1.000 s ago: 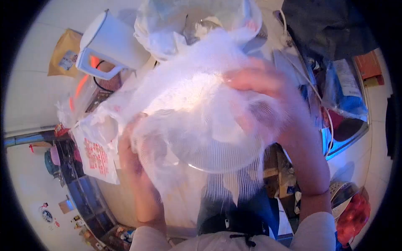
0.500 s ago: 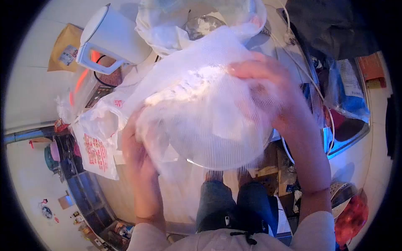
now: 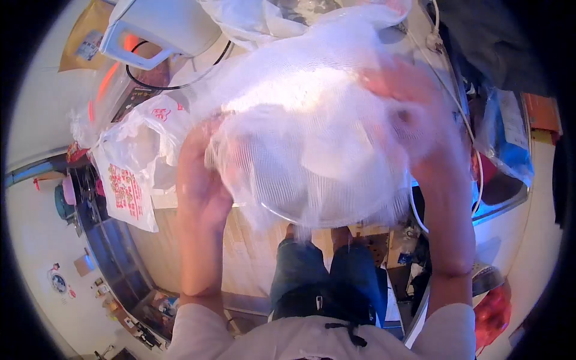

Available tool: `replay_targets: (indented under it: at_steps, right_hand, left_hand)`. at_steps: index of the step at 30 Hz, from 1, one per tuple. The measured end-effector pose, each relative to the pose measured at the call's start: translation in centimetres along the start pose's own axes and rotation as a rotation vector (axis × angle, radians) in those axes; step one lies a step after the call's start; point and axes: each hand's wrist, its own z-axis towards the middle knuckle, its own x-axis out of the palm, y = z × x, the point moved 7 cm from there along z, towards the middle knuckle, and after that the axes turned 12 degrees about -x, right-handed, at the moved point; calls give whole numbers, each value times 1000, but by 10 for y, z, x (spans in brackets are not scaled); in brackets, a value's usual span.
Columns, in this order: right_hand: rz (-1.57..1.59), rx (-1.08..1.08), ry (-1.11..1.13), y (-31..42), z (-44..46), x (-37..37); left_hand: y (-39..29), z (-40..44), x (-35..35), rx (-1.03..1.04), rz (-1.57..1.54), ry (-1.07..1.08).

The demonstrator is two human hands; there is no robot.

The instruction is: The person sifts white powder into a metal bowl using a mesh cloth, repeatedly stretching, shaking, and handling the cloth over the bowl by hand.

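A thin white mesh cloth (image 3: 336, 138) hangs between my hands, with a bright white mass (image 3: 300, 90) lying in its folds. Under it sits a clear round bowl (image 3: 306, 223), whose front rim shows through the weave. My left hand (image 3: 205, 165) is closed on the cloth's left side, its fingertips partly covered by the fabric. On the right, my right hand (image 3: 411, 105) grips the other side of the cloth; motion blurs its fingers. Whether the white mass is powder or curd, I cannot tell.
Behind the cloth is a white plastic bag (image 3: 258, 21). A white kettle (image 3: 162, 30) with a black cord stands at the back left, beside a brown paper packet (image 3: 87, 42). A printed plastic bag (image 3: 129, 186) hangs over the counter edge. A white cable (image 3: 456, 114) runs down the right.
The view has shifted, so the kettle and bags sit higher in the picture. Both hands keep the cloth, which has moved and now drapes wider, the white mass spread flatter.
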Motion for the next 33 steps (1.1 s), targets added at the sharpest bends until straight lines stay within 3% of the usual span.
replay_targets:
  at_steps: [2, 6, 7, 9, 12, 17, 20, 24, 25, 27, 30, 33]
  right_hand:
    - [7, 3, -2, 1, -2, 2]
    - [-9, 15, 2, -6, 2, 0]
    - [-22, 6, 4, -4, -1, 3]
    - [-8, 14, -1, -2, -2, 3]
    - [-33, 28, -7, -8, 4, -1]
    - [153, 107, -5, -21, -4, 3]
    - [6, 153, -136, -26, 0, -10]
    - [319, 234, 22, -34, 4, -8]
    - [378, 274, 8, -37, 3, -9]
    - [507, 353, -4, -39, 4, -9]
    - [729, 439, 18, -41, 4, -2]
    - [938, 330, 81, -52, 8, -6]
  left_hand:
    - [-6, -8, 0, 35, 38, -154]
    - [8, 14, -16, -260, -165, -100]
    - [-4, 2, -24, -99, 167, -361]
    - [-9, -5, 2, 21, 109, -249]
    - [13, 13, -23, -291, -121, -165]
    - [16, 15, -12, -325, -59, 142]
    - [24, 6, -33, -342, 142, -394]
    - [24, 24, -52, -366, 132, -365]
    - [8, 21, -40, -99, 558, -126]
    - [10, 14, -24, 75, 709, 132]
    - [9, 25, -32, -252, 109, 159]
    - [7, 25, -43, -361, -14, 139]
